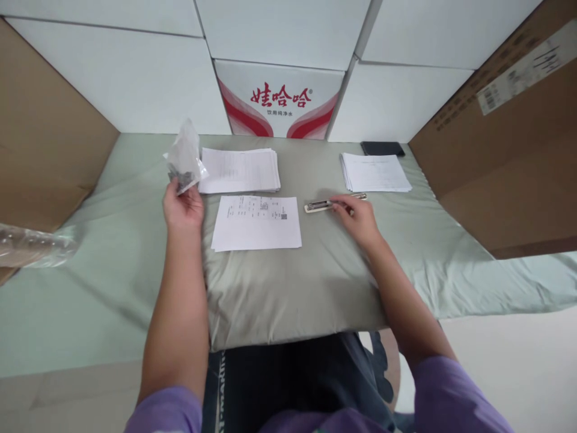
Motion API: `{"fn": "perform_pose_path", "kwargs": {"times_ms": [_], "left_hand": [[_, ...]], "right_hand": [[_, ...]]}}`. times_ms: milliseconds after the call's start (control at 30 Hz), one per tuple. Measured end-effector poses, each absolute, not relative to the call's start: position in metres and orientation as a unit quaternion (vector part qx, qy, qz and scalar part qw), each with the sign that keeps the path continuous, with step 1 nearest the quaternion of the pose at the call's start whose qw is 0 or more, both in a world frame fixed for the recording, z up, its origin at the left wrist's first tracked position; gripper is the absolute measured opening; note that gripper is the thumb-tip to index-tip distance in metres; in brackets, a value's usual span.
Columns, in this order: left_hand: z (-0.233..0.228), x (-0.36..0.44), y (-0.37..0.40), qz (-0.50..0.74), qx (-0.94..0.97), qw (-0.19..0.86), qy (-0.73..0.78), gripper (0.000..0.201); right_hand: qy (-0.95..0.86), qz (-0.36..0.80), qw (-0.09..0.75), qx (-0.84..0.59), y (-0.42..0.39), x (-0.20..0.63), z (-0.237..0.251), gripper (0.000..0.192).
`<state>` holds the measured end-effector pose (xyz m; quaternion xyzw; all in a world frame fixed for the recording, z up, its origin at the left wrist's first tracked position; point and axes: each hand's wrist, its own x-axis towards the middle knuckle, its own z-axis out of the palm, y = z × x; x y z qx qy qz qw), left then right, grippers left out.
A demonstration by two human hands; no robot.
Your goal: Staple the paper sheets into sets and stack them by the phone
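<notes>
My left hand point(184, 209) is raised at the left of the papers, its fingers closed on a small clear plastic bag point(184, 150). Dark grey pieces lie in the bottom of the bag, too small to name. On the cloth to the right, my right hand point(358, 221) grips a stapler point(318, 205) between thumb and fingers. The stapler is long and narrow, with a metal top and a cream base; my fingers hide its middle. Between my hands lies a short stack of printed sheets point(256, 231) with a small square code.
Behind the sheets is a thicker paper stack point(238, 171). Another stack point(376, 174) lies at the right, near a black phone-like object point(383, 148). White boxes point(279, 99) form the back wall. Brown cartons point(509, 144) flank both sides. Pale green cloth point(279, 288) covers the surface.
</notes>
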<state>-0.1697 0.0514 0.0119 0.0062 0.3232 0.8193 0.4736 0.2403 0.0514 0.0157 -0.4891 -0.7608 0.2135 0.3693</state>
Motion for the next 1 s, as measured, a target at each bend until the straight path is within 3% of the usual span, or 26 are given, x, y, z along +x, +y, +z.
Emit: {"fn": "perform_pose_path", "kwargs": {"times_ms": [267, 500, 1000], "left_hand": [[0.014, -0.170, 0.055, 0.814, -0.005, 0.467, 0.345, 0.021], [0.015, -0.169, 0.057, 0.815, -0.006, 0.460, 0.353, 0.021], [0.010, -0.171, 0.059, 0.807, 0.014, 0.464, 0.364, 0.015]], "right_hand": [[-0.837, 0.161, 0.322, -0.412, 0.092, 0.239, 0.021, 0.026], [-0.830, 0.149, 0.329, -0.424, 0.086, 0.243, -0.006, 0.023], [-0.830, 0.146, 0.317, -0.436, 0.082, 0.229, -0.012, 0.015]]}}
